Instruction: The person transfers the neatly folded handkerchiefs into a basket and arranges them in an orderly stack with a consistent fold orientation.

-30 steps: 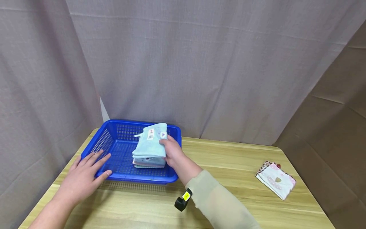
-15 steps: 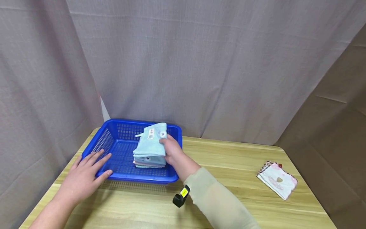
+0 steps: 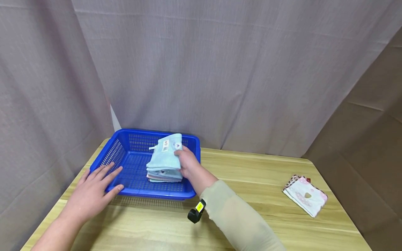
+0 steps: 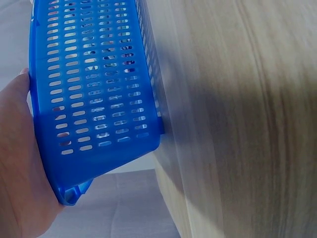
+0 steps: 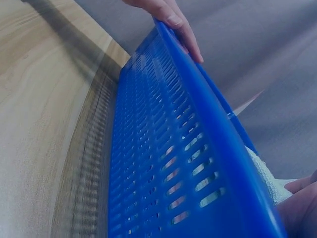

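Note:
A blue plastic basket with slotted walls stands on the wooden table, towards the left. Inside its right half lies a stack of folded small towels. On top is a light blue towel with a white label and a round patch. My right hand holds this towel by its right edge, thumb on top; the fingers beneath are hidden. My left hand rests over the basket's front left corner, fingers spread and fairly straight across the rim. In the left wrist view, part of that hand lies against the rim.
Towards the table's right edge lies a small pile of folded cloths, white and pink over a brown spotted one. A grey curtain hangs behind the table, and a brown cloth wall borders the right side. A black strap device hangs from my right wrist.
My right wrist and its black device have shifted slightly up and left in the head view. The right hand keeps its hold on the light blue towel, and the left hand stays on the rim.

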Available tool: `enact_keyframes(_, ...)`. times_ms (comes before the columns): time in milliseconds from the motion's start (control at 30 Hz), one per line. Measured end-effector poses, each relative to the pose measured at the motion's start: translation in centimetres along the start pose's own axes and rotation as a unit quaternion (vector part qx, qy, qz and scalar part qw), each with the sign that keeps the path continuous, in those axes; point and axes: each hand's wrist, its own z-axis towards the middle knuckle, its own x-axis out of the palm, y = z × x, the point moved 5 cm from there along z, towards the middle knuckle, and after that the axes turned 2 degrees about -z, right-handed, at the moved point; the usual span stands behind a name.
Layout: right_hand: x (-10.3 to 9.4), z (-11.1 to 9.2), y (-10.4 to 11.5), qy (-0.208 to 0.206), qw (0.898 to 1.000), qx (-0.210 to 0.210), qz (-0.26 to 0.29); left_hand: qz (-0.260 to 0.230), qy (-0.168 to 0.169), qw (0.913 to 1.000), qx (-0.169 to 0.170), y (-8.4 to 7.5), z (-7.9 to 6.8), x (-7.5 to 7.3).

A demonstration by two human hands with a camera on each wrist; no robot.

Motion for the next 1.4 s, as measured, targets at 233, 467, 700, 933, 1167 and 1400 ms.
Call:
enact_keyframes(233, 0.14, 0.09, -0.31, 0.004, 1.0, 0.002, -0.016, 0.0, 0.005, 1.0, -0.006, 0.03, -0.12, -0.06)
enact_keyframes(467, 0.02, 0.09, -0.65, 0.001, 0.999, 0.017, -0.035, 0.0, 0.009, 0.9999, -0.007, -0.07, -0.08, -0.14)
enact_keyframes(700, -0.06, -0.02, -0.51, 0.003, 0.999, 0.023, -0.042, -0.002, 0.003, 1.0, -0.008, -0.17, 0.01, -0.16)
enact_keyframes(933, -0.28, -0.04, -0.41, -0.001, 0.998, 0.014, -0.062, 0.0, 0.001, 1.0, -0.001, -0.31, 0.15, 0.03)
enact_keyframes(1167, -0.45, -0.16, -0.13, -0.029, 0.993, -0.028, -0.114, 0.001, -0.002, 1.0, 0.0, -0.38, 0.2, 0.06)
enact_keyframes(1400, -0.45, -0.19, 0.28, -0.061, 0.981, -0.066, -0.173, 0.003, 0.0, 1.0, 0.0, -0.27, 0.23, 0.04)
